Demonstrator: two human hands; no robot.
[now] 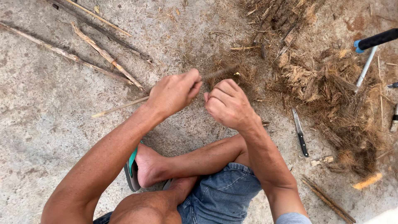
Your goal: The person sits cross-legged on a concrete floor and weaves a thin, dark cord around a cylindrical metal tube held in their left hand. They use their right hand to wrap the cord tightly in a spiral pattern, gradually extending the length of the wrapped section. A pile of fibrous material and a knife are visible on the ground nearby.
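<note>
Left hand closed on twisted fibre cord; right hand fisted beside it, contents hidden. Cord runs into the fibre pile edge. Knife lies right; bare concrete floor left.

Bare forearms, no gloves. Denim shorts, teal-strapped flip-flop below left hand, light grey sleeve edge on the right arm.

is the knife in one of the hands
No, the knife lies on the concrete ground to the right, apart from both hands, while the left hand and right hand grip a thin stick wound with fibre.
</note>
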